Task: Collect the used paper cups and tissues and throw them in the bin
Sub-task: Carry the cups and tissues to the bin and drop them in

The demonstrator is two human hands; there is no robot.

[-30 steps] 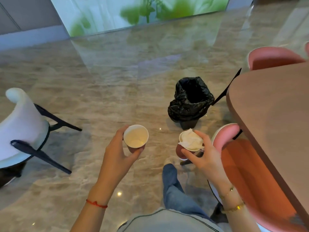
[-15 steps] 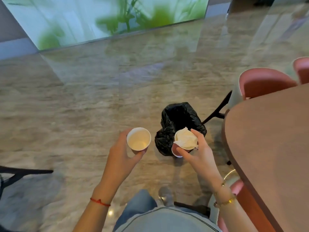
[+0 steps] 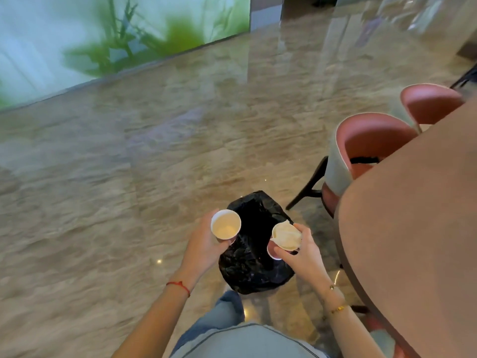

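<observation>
A bin lined with a black bag (image 3: 254,267) stands on the marble floor right in front of my legs. My left hand (image 3: 204,245) grips an empty paper cup (image 3: 225,224), white inside, held upright over the bin's left rim. My right hand (image 3: 300,251) holds a second paper cup (image 3: 273,250) with a pink outside, stuffed with crumpled white tissue (image 3: 286,235). That cup hangs over the bin's right side, tilted slightly toward the opening. Both cups are above the bag.
A brown table (image 3: 413,228) fills the right side, its rounded edge close to my right arm. Two pink chairs, one nearer (image 3: 369,143) and one farther (image 3: 431,102), are tucked against it behind the bin. Open marble floor stretches to the left and ahead.
I have walked up to the bin: it went from well ahead of me to directly beneath my hands. Both hands kept their cups and now hover over the bag.
</observation>
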